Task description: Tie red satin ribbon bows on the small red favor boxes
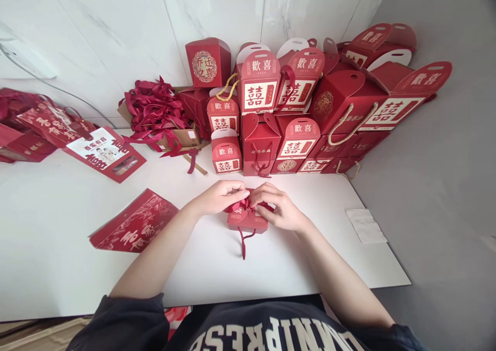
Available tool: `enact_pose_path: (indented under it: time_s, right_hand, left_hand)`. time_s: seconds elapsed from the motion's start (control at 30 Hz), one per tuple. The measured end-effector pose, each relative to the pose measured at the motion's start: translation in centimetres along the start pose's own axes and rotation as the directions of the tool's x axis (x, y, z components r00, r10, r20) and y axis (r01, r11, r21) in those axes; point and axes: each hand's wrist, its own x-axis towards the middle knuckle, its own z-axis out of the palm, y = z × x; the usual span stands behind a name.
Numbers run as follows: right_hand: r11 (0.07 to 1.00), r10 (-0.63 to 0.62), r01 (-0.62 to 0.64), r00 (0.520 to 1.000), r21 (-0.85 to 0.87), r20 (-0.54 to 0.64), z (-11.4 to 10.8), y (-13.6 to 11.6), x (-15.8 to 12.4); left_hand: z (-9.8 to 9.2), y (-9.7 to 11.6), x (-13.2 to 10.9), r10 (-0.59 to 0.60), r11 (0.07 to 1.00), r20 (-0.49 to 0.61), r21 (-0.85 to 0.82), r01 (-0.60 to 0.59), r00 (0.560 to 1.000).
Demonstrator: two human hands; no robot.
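Note:
A small red gift box [248,223] stands on the white table in front of me, with a dark red rope handle [244,242] hanging over its near side. On its top is a red ribbon [245,203] gathered into a bow. My left hand [222,196] pinches the ribbon from the left, thumb and fingers together. From the right, my right hand [278,206] has its fingers closed on the ribbon's other side. The fingers partly hide the bow and the back of the box.
Stacked red gift boxes [258,144] stand behind my hands and along the right wall. A cardboard box of loose ribbons [155,113] is at back left. Flat red bags [135,222] lie on the left; a white paper [366,226] lies at right.

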Motion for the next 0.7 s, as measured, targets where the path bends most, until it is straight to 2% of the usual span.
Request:
enact_pose_path:
  time_s: [0.17, 0.3, 0.4, 0.57, 0.63, 0.7]
  right_hand:
    - [1.0, 0.023, -0.023, 1.0, 0.021, 0.008, 0.0, 0.0, -0.1]
    - [0.991, 0.128, -0.127, 0.991, 0.044, -0.029, 0.3, 0.0, -0.2]
    - [0.975, 0.212, -0.207, 0.976, 0.079, -0.055, 0.8, 0.0, -0.3]
    - [0.975, 0.21, -0.206, 0.976, 0.079, -0.057, 0.7, -0.2, -0.3]
    - [0.977, 0.201, -0.196, 0.978, 0.089, -0.055, 0.4, -0.4, -0.2]
    - [0.972, 0.218, -0.208, 0.972, 0.111, -0.083, 0.1, -0.5, -0.1]
  left_hand:
    - [0.2, -0.2, -0.1, 0.076, 0.994, -0.036, 0.078, -0.073, 0.996]
    - [0.6, 0.5, -0.5, 0.087, 0.988, -0.06, 0.135, -0.078, 0.994]
    - [1.8, 1.3, -1.0, 0.136, 0.949, -0.144, 0.304, -0.087, 0.98]
    - [4.4, 1.6, -1.3, 0.301, 0.721, -0.339, 0.692, 0.02, 0.891]
    - [4.8, 1.2, -1.2, 0.368, 0.662, -0.356, 0.749, 0.027, 0.859]
    - [4.8, 0.7, -1.1, 0.417, 0.663, -0.345, 0.748, -0.022, 0.841]
